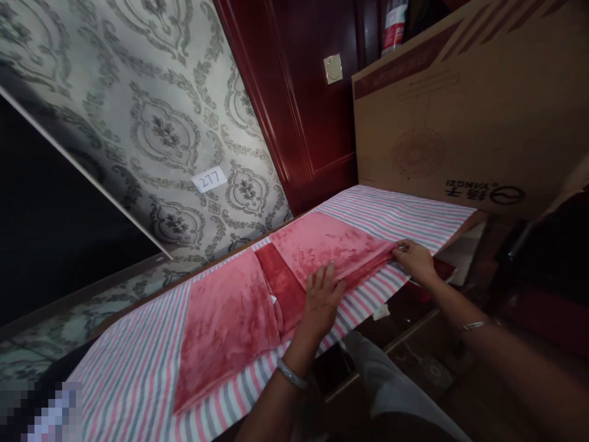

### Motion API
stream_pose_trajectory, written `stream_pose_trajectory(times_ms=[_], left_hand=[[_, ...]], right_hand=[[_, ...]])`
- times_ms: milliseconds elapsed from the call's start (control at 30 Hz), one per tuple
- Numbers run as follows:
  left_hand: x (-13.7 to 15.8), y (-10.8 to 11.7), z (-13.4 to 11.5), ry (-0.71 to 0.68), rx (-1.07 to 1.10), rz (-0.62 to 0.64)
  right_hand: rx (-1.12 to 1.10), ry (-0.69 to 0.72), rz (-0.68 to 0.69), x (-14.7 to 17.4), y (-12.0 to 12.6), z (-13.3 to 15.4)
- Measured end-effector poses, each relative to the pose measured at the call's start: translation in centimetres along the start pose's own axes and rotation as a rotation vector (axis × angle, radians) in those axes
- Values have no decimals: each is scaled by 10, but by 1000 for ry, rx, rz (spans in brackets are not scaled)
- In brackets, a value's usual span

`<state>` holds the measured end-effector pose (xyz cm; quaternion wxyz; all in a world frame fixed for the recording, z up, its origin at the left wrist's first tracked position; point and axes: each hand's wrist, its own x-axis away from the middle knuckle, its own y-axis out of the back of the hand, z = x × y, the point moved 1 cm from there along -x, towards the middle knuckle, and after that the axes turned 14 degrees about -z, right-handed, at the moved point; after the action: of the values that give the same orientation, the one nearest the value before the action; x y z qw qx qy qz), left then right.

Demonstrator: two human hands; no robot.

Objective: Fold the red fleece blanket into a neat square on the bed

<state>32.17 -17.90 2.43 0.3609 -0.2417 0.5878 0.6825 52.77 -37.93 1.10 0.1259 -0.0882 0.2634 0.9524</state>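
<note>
A pink plush cloth (225,319) lies spread on a striped tablecloth, both its ends folded inward. Between the two folded ends a darker red strip (280,276) shows, with a small white bit near its edge. My left hand (322,301) rests on the near edge of the cloth beside that strip, fingers apart. At the right end, my right hand (416,261) pinches the near corner of the folded cloth between thumb and fingers. Whether it is a garment or a blanket I cannot make out.
The striped tablecloth (133,362) covers a long narrow surface along a patterned wall (161,123). A large cardboard box (469,123) stands at its right end, with a bottle (394,27) behind. A dark screen (55,209) is at left. Open drawers (414,331) show below the near edge.
</note>
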Motion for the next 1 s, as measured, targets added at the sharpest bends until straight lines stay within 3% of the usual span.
stream_pose_trajectory(times_ms=[200,467,700,867,1000], left_hand=[[-3,-6,-2,8,-71,22],[-4,-4,-1,-160,-24,49],[-14,-10,2,-14,-51,109],[-13,3,9,68,77,-2],[-1,7,7,-85,53,-27]], right_hand=[[-6,-4,-5,0,-3,1],[25,-8,8,2,-6,5],[82,-12,22,4,-4,10],[127,-16,37,5,-4,14],[161,-2,18,10,-3,15]])
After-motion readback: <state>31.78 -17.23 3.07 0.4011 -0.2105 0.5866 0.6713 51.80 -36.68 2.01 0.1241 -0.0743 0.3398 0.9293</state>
